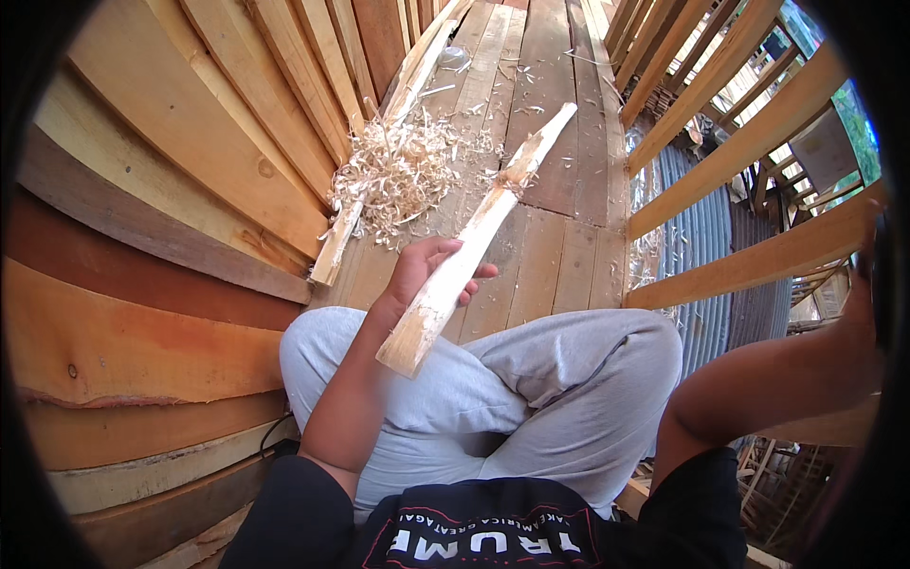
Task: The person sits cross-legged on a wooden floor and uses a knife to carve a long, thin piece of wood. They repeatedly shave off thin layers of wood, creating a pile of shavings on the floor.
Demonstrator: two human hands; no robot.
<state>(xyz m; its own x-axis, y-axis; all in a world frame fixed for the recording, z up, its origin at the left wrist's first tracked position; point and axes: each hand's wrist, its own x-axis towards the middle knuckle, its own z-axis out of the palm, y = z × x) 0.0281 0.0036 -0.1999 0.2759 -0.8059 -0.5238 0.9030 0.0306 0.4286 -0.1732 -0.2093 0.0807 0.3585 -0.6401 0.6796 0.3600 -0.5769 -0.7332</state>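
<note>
My left hand (413, 269) is closed around a long piece of pale wood (471, 237), held at a slant above my crossed legs. Its near end is squared and broad, while the far end narrows to a rough tip. A browner, uneven patch with bark-like fibres crosses it about two thirds of the way up. Off to the right, my right hand (866, 248) is raised at the dark rim of the picture, well apart from the wood. Its fingers are hidden there, and a dark shape beside it cannot be made out.
Curled wood shavings (393, 180) lie heaped on the plank floor (545, 256), over a long wooden strip (339, 239). Stacked boards (180, 142) wall the left side. Wooden rails (749, 256) line the right, with corrugated metal sheeting (697, 237) beyond. A clear round object (453, 59) sits farther off.
</note>
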